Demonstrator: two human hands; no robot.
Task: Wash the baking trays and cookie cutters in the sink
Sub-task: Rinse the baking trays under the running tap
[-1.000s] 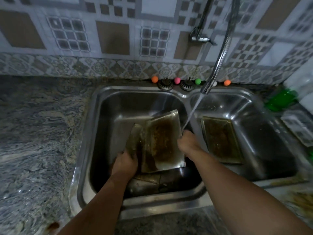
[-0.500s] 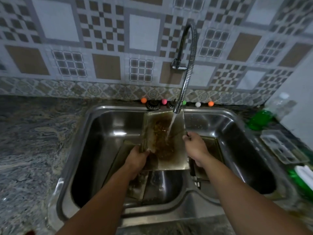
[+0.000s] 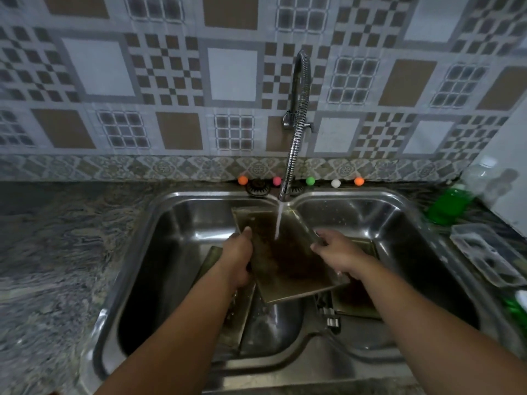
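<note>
Between my fingers, over the sink [image 3: 379, 201] divider, a tray [image 3: 288, 260] sat tilted under the tap [image 3: 296, 132] stream. Left hand [image 3: 238, 259] gripped its left edge, right hand [image 3: 338, 253] its right. I judged it early rinsing: brown grime remained, two trays [image 3: 355, 297] waited below. No cutters identified, no legible writing.

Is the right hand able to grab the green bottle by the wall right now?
Probably not straight away. The right hand grips the dirty tray under the running water, so it is busy. The green bottle stands on the counter past the right basin with nothing in between, so letting go first would likely free the way.
</note>
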